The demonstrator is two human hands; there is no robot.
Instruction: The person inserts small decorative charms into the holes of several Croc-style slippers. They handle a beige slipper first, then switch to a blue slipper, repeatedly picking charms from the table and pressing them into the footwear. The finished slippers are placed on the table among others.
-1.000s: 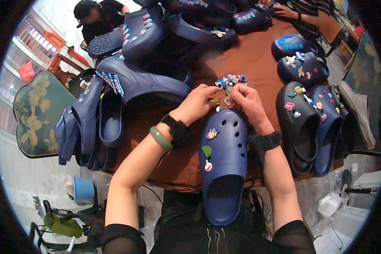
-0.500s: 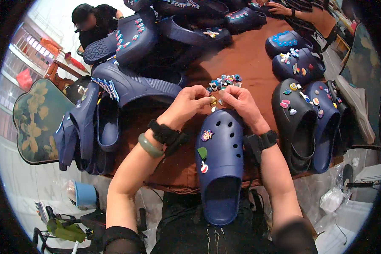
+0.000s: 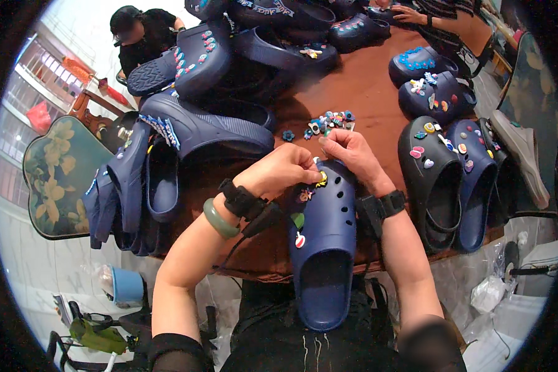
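Note:
A navy blue clog point(image 3: 322, 229) lies in front of me, its toe away from me and its open heel end over the table's near edge. My left hand point(image 3: 288, 168) pinches a small yellow shoe charm point(image 3: 321, 179) at the holes on the clog's upper left. Beyond the toe, my right hand point(image 3: 355, 156) has thumb and forefinger pressed together; what they hold, if anything, is hidden. Along the clog's left side sit a multicoloured charm point(image 3: 305, 196), a green leaf charm point(image 3: 298, 220) and a red-and-white charm point(image 3: 300, 240). Several holes on its right are bare.
Loose charms point(image 3: 332, 121) lie heaped behind my hands on the brown cloth point(image 3: 369, 87). Many navy clogs point(image 3: 211, 127) crowd the left and back; decorated clogs, including a black one point(image 3: 425, 180), line the right. Two other people are at the far side.
My left hand has moved right and nearer, bringing the yellow charm from beyond the toe onto the clog's upper. My right hand stays nearly in place.

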